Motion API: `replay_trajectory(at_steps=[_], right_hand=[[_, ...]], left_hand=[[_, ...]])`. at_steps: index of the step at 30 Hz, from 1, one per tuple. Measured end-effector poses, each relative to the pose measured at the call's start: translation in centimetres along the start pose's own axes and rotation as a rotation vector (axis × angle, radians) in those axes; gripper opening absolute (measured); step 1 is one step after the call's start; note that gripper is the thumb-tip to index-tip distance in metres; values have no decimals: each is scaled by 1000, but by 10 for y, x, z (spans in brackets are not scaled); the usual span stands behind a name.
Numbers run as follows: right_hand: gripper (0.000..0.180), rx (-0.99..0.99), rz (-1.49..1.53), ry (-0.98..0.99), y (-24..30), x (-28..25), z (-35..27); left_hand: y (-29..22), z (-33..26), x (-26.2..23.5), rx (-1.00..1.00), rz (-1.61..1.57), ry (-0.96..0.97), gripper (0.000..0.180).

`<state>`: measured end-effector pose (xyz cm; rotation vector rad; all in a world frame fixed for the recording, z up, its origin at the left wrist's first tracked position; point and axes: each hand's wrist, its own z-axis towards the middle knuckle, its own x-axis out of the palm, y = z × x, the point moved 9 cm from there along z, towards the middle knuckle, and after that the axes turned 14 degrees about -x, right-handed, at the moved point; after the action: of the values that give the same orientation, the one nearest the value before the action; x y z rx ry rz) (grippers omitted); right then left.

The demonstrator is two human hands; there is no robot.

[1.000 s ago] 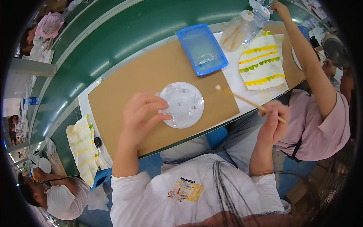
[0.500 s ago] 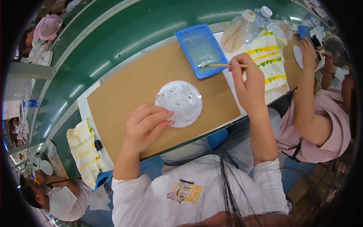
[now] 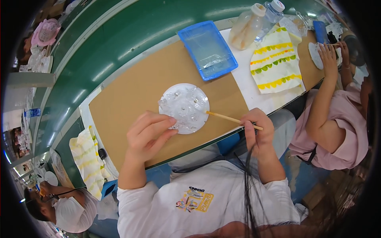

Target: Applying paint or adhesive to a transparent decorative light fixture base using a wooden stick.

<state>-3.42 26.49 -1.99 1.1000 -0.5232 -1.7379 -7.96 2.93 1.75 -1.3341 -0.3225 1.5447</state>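
White disc [image 3: 201, 121]: centre of the frame, flat on the brown board [image 3: 123, 107], bearing clear pieces [image 3: 191, 109].
Left hand [image 3: 147, 133]: at the disc's lower-left edge; grip narrow, though whether it pinches a piece cannot be told.
Right hand [image 3: 260, 129]: right of centre; grip closed around a thin wooden stick [image 3: 230, 118], whose tip meets the disc's right edge.
Shirt lettering: dark and yellow characters beside a multicoloured emblem [image 3: 195, 201], lower centre.
Cap marking: small red print on the white bottle cap [image 3: 278, 5], upper right, too small to read.
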Motion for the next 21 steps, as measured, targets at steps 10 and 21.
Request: replay_trajectory(at_steps=[10, 21], right_hand=[[7, -97, 61, -1, 4, 9, 2], [9, -75, 1, 4, 6, -1, 5]], left_hand=[[0, 0, 1, 1, -18, 9, 31], [1, 0, 0, -10, -21, -1, 30]])
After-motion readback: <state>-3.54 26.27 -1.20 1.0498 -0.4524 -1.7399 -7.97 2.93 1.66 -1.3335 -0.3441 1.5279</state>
